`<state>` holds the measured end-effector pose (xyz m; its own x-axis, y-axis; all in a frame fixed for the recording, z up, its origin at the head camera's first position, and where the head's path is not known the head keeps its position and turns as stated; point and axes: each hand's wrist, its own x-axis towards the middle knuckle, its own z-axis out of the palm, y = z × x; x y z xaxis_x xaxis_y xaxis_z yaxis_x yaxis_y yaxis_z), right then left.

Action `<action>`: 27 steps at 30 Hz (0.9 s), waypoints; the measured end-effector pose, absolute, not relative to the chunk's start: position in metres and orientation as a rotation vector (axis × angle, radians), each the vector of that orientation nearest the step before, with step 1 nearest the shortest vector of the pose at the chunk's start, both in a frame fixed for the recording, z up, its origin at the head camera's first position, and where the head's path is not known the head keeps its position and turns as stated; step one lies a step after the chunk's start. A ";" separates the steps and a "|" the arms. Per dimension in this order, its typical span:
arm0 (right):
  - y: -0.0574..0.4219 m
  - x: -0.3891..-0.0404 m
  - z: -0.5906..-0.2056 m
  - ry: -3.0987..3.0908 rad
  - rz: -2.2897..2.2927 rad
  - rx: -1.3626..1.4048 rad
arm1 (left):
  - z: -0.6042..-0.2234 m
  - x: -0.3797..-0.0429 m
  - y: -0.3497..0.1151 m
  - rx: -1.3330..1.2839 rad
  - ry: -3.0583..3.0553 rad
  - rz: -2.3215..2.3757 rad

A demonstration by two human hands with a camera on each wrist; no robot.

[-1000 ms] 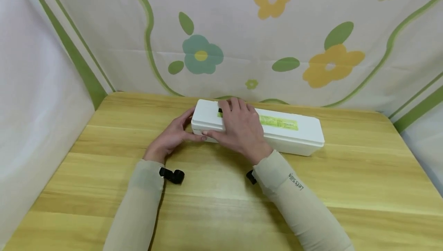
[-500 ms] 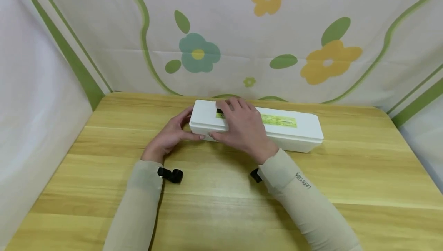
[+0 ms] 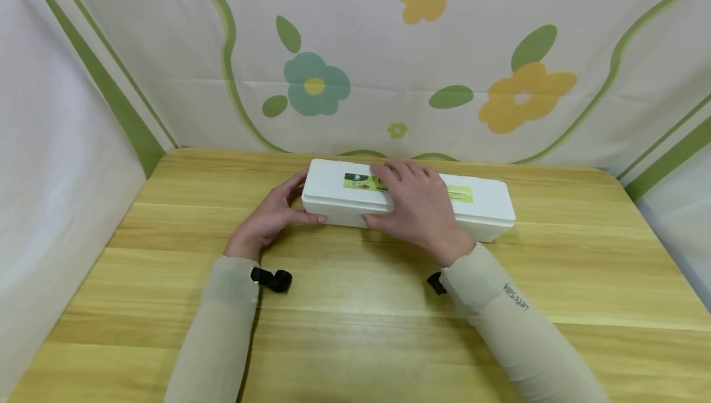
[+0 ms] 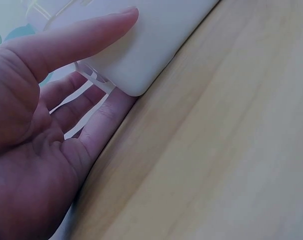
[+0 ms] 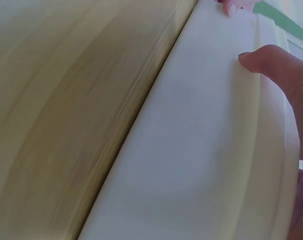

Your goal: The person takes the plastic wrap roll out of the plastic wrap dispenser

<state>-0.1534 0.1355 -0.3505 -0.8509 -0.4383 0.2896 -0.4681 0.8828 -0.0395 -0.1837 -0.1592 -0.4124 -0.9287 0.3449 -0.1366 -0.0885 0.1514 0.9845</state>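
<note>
A long white lidded box (image 3: 344, 213) lies across the back of the wooden table, with a yellow-green label (image 3: 361, 182) along its lid. My left hand (image 3: 274, 211) holds the box's left end, thumb along the front wall. In the left wrist view, its fingers (image 4: 99, 125) wrap behind the corner, low by the tabletop. My right hand (image 3: 419, 208) spans the box near its middle, bent fingers over the lid and thumb on the front side. The right wrist view shows that thumb (image 5: 266, 60) just below the lid's edge. The lid sits down on the box all along its front.
A white cloth with printed flowers (image 3: 316, 85) hangs right behind the table's far edge, close to the box. More cloth (image 3: 61, 144) closes off the left side. The wooden tabletop (image 3: 355, 329) stretches in front of the box, under both forearms.
My right hand has slid rightward along the lid, uncovering more of the label's left part. At the left end, the lid has come down level. The left hand keeps its place there.
</note>
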 end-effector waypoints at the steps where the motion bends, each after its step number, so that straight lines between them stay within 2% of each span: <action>1: 0.140 -0.153 -0.351 -2.780 0.156 0.676 | -0.412 -0.184 -0.160 0.244 2.105 1.836; 16: 0.214 -0.137 -0.357 -2.776 0.154 0.538 | -0.414 -0.184 -0.164 0.226 2.107 1.834; 27: 0.247 -0.136 -0.360 -2.786 0.185 0.524 | -0.414 -0.184 -0.170 0.210 2.096 1.835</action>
